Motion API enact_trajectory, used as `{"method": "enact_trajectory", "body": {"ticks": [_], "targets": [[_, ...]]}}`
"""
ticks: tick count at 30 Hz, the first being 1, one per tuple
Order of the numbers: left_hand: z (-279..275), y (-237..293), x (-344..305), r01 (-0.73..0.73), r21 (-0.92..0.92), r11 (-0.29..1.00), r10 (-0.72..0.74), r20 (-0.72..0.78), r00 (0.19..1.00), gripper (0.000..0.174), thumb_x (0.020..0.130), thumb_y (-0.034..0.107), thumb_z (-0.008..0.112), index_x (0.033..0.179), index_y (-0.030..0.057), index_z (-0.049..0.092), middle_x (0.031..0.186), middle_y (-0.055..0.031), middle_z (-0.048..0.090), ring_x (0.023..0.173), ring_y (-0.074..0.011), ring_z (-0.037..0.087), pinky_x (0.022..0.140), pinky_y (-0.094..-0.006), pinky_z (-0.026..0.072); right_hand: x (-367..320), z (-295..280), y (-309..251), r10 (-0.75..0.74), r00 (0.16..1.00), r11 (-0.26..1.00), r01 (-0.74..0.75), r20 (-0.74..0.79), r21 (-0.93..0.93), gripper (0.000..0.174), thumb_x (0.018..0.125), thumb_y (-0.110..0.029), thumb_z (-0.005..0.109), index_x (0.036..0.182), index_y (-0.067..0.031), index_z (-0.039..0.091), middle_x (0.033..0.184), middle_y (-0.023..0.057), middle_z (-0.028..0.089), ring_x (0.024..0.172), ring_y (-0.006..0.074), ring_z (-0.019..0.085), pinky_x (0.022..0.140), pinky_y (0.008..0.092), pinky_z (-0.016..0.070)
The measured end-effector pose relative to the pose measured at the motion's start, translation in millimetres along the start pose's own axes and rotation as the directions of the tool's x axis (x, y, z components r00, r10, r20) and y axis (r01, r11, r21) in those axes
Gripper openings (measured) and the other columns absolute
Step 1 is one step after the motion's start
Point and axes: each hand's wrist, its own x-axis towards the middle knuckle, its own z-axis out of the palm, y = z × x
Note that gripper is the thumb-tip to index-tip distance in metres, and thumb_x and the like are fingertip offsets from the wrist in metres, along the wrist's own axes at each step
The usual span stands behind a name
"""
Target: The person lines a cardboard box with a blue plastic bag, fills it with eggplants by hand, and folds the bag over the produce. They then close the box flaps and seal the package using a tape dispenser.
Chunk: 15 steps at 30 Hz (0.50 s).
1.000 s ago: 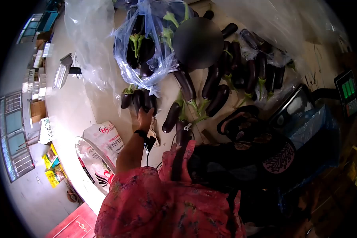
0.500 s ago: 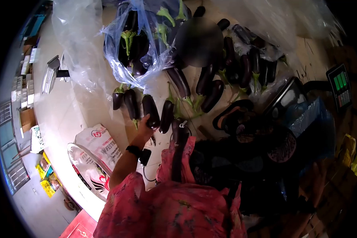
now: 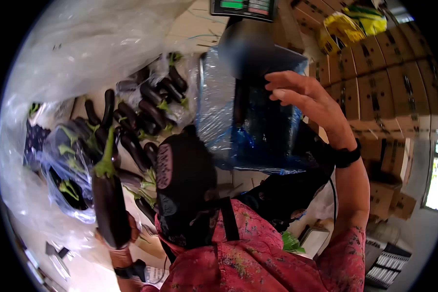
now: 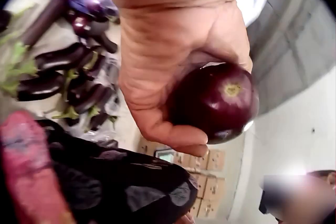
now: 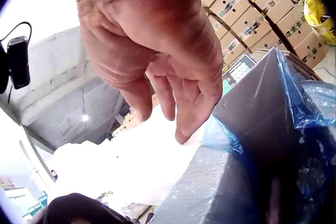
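Observation:
An upright eggplant (image 3: pixel 111 204) with a long green stem is gripped by my left hand (image 4: pixel 178 61) near its lower end. The left wrist view shows the rounded purple end of this eggplant (image 4: pixel 215 103), with fingers and thumb curled round it. My right hand (image 3: pixel 309 100) is raised over a box lined with blue plastic (image 3: pixel 211 117), its fingers loosely bent and nothing in them. The right wrist view has the hand (image 5: pixel 168 50) above the box's wall (image 5: pixel 249 108). Inside the box it is dark, and a long dark shape (image 5: pixel 274 198) shows there.
Several loose eggplants (image 3: pixel 136 151) lie on the light surface to the left. A bluish plastic bag (image 3: pixel 58 170) holds more of them. Beyond the box stands a scale display (image 3: pixel 243 6). Stacked cartons (image 3: pixel 370 68) rise at the right, and clear sheeting (image 3: pixel 92 53) covers the far left.
My left hand has lifted an eggplant from the surface. The head view has swung right, bringing the lined box and cartons into sight. My right hand now shows, raised over the box.

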Motion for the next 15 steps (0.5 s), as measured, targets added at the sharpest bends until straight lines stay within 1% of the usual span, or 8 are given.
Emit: {"method": "enact_trajectory", "body": {"ticks": [1,5,7,9,11,13,14,15], "targets": [[25.4,26.0,20.4,0.03,0.117,0.993,-0.038,0.073,0.997,0.101,0.07,0.077,0.046,0.123,-0.0099,0.05,0.091,-0.0265,0.065,0.051,-0.0319,0.059,0.04,-0.0362,0.0471,-3.7,-4.5,5.6,-0.022,1.0,1.0,0.022,-0.015,0.002,0.045,0.095,-0.027,0.06,0.131,-0.0002,0.057,0.117,0.0135,0.067,0.109,0.0216,0.063,0.089,0.0325,0.0506],[90.8,71.1,75.2,0.038,0.462,0.886,-0.016,-0.052,0.999,0.108,0.067,0.077,0.059,0.133,-0.0075,0.045,0.104,-0.0263,0.064,0.081,-0.0349,0.067,0.066,-0.043,0.0566,-17.9,-18.2,20.4,-0.044,0.983,0.994,0.061,-0.177,0.088,0.04,0.094,-0.023,0.062,0.127,0.0004,0.06,0.116,0.0119,0.068,0.108,0.0197,0.064,0.087,0.0328,0.0515],[155.9,92.9,110.9,0.024,0.729,0.684,0.034,-0.065,0.997,0.121,0.063,0.076,0.07,0.142,-0.0089,0.037,0.131,-0.0266,0.055,0.116,-0.034,0.06,0.097,-0.042,0.0507,-28.5,-13.7,10.3,-0.289,0.909,0.95,0.233,-0.302,-0.207,0.045,0.085,-0.021,0.072,0.125,-0.0013,0.062,0.122,0.0159,0.064,0.11,0.0263,0.063,0.089,0.0362,0.0516],[250.8,84.7,160.8,-0.006,0.881,0.474,-0.313,0.175,0.933,0.122,0.062,0.079,0.069,0.141,-0.0085,0.041,0.131,-0.0222,0.057,0.114,-0.0274,0.061,0.099,-0.0351,0.0463,-38.6,-12.4,-16.1,-0.585,0.793,0.704,0.392,-0.17,-0.593,0.069,0.071,-0.027,0.084,0.132,-0.0089,0.058,0.14,0.0152,0.052,0.122,0.0324,0.055,0.1,0.04,0.0461],[299.0,74.7,196.7,-0.046,0.924,0.38,-0.552,0.266,0.79,0.117,0.067,0.081,0.064,0.141,-0.0071,0.043,0.13,-0.0201,0.058,0.113,-0.0256,0.06,0.099,-0.0333,0.0452,-37.5,3.2,-35.1,-0.621,0.784,0.636,0.497,-0.009,-0.59,0.085,0.059,-0.018,0.089,0.136,-0.0084,0.052,0.14,0.0165,0.05,0.123,0.0371,0.051,0.101,0.0425,0.0454],[337.5,65.6,231.1,-0.295,0.942,0.162,-0.672,0.324,0.666,0.122,0.064,0.095,0.049,0.132,-0.0069,0.055,0.121,-0.019,0.065,0.111,-0.0231,0.064,0.097,-0.0326,0.0492,-32.4,20.8,-36.0,-0.597,0.788,0.643,0.581,0.15,-0.499,0.092,0.059,-0.017,0.089,0.139,-0.0072,0.045,0.134,0.0178,0.054,0.117,0.0386,0.055,0.099,0.0421,0.0474],[335.8,57.9,245.4,-0.368,0.91,0.193,-0.633,0.402,0.662,0.125,0.064,0.098,0.042,0.129,-0.0072,0.057,0.117,-0.0193,0.067,0.108,-0.0241,0.065,0.095,-0.0325,0.0501,-29.5,22.5,-28.0,-0.577,0.81,0.695,0.555,0.106,-0.457,0.088,0.062,-0.017,0.087,0.138,-0.0055,0.044,0.129,0.0185,0.056,0.114,0.0389,0.057,0.096,0.0428,0.0482],[328.0,48.6,253.6,-0.374,0.867,0.331,-0.545,0.499,0.674,0.117,0.076,0.093,0.031,0.132,-0.007,0.054,0.118,-0.0207,0.066,0.105,-0.0248,0.067,0.091,-0.0311,0.0529,-25.0,23.6,-19.4,-0.554,0.83,0.742,0.528,0.066,-0.412,0.084,0.065,-0.018,0.085,0.136,-0.0039,0.043,0.124,0.0192,0.059,0.11,0.0392,0.059,0.093,0.0435,0.049]]}}
